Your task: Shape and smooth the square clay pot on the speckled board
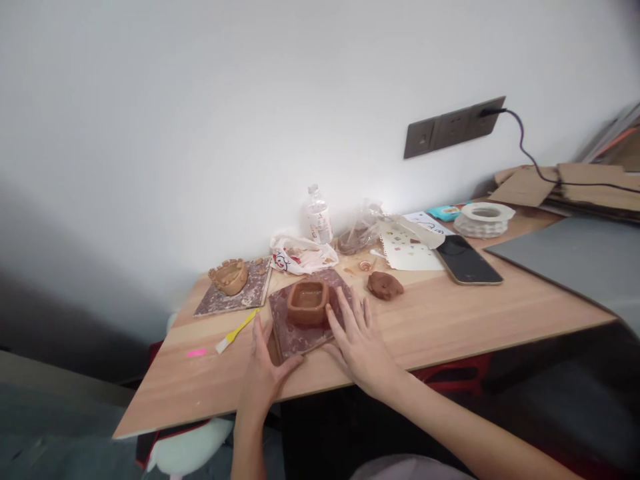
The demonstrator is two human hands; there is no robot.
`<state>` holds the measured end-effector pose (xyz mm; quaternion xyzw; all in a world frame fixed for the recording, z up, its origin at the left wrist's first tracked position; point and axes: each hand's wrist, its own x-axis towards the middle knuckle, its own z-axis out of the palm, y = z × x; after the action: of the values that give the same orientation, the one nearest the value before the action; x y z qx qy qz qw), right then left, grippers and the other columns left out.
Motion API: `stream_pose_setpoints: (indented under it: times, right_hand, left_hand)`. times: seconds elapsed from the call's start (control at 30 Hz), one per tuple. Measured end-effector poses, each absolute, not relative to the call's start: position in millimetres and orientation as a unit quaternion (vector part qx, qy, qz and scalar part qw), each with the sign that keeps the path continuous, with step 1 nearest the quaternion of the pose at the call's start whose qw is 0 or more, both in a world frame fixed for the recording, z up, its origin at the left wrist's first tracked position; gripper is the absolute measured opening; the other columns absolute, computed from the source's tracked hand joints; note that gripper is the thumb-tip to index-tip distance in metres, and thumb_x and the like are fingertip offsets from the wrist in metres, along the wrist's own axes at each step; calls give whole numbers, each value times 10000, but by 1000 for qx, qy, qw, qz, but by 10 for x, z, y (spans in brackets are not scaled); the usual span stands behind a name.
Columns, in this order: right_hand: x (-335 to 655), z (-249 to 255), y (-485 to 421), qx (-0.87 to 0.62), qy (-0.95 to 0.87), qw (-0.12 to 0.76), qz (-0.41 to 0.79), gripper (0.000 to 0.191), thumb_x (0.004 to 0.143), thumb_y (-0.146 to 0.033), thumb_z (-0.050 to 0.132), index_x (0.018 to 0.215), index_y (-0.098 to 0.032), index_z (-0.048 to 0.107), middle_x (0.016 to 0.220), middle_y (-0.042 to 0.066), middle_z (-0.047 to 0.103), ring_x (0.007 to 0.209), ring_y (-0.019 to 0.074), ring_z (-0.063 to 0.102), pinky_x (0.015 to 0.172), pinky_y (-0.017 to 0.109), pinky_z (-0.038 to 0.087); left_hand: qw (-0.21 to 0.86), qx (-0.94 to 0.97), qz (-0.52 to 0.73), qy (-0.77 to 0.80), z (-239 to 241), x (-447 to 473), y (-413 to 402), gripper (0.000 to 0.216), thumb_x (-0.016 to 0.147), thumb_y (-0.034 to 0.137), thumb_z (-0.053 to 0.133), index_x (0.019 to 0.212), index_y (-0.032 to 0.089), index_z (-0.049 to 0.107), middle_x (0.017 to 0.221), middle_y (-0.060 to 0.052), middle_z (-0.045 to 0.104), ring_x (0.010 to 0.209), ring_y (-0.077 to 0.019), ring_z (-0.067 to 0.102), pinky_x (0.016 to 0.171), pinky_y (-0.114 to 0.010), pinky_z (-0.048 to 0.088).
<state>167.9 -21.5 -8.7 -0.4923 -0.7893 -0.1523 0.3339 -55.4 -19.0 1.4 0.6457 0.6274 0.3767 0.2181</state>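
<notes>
A square brown clay pot [307, 303] with rounded corners stands upright on a smeared dark board [300, 341]. My right hand [356, 340] is at the pot's right side, fingers spread, a fingertip at or very near its wall. My left hand [265, 363] rests by the board's left front edge, thumb and fingers apart, with nothing in it. A yellow brush [237, 331] with pale bristles lies just left of that hand. To the right of the board sits a lump of brown clay [385, 285].
A second clay pot [229, 277] sits on another board [220, 305] at the left. Behind stand a plastic bottle [319, 217] and a crumpled plastic bag [303, 255]. A phone [467, 259], a white ring-shaped object [484, 220] and a grey panel [560, 257] lie to the right.
</notes>
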Motion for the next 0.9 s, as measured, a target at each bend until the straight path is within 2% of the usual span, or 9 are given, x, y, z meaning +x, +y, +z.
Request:
stream_pose_setpoints:
  times: [0.3,0.57,0.63,0.77,0.9]
  right_hand:
    - [1546,-170,-244,-499,-781,361,-107,520,950,-272,514,1380,8,431,1575,331,153,1477,420,-93,1051,730,329]
    - [1518,-84,-228,-486,-788,356,-124,549,913,-271,591,1340,48,463,1557,370,149,1461,475,-75,1035,736,339]
    - [1538,-57,-228,-480,-789,359,-134,546,903,-265,607,1332,44,473,1568,360,120,1459,483,-69,1041,740,327]
    - [1587,-6,-207,-483,-783,368,-136,489,928,-226,553,1354,-3,464,1600,303,50,1474,438,-80,1057,714,338]
    - [1617,34,-191,-489,-788,350,-131,514,930,-257,570,1385,-43,462,1609,282,51,1477,439,-63,1059,709,338]
  left_hand:
    - [233,645,373,625,14,-547,-186,1149,696,498,762,1556,209,56,1509,-179,458,1457,-325,349,1176,-539,289]
    - [231,646,379,621,-3,-558,-182,1162,694,499,766,1558,228,38,1498,-175,470,1438,-333,381,1150,-536,338]
    - [231,646,379,621,0,-556,-182,1159,692,497,768,1558,232,45,1495,-175,472,1437,-335,383,1149,-537,340]
    - [232,643,377,625,34,-538,-187,1160,685,493,773,1555,220,57,1497,-183,467,1445,-338,368,1158,-542,320]
    - [242,640,368,629,86,-512,-199,1168,693,500,761,1555,214,26,1511,-186,444,1447,-336,364,1160,-535,321]
